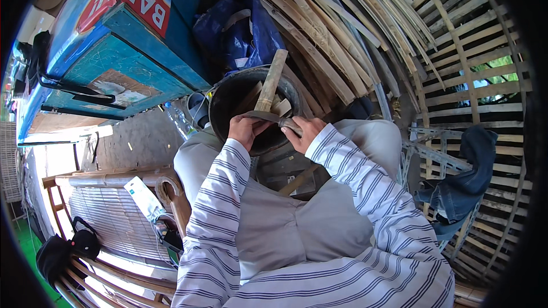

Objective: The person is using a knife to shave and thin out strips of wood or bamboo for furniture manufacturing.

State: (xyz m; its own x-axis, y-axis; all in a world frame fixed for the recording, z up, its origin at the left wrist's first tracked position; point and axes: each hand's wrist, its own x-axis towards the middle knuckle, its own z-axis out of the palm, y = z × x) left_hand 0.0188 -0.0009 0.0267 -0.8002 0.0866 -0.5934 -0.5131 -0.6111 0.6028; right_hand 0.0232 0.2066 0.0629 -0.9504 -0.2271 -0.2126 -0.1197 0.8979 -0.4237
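Head view: a slatted bamboo wall closes off the right side, and a blue chest fills the upper left. A bundle of long slats lies side by side beyond the bucket, probably laid that way to keep such lengths together. On the lower left, a bamboo bench carries a black bag at its near left edge and a white-and-blue card by its far right corner. The dark bucket sits between the spread knees, likely to keep its mouth within reach of both hands. A blue plastic bag slumps against its far rim. Inside, a bamboo piece leans upright, rising past the far rim, its lower part behind a curved blade. The left hand has its fingers closed at the blade's left end; whether they also grip the bamboo, I cannot tell. The right hand wraps the handle, apparently so the two hands steady the blade level over the bucket's near side.
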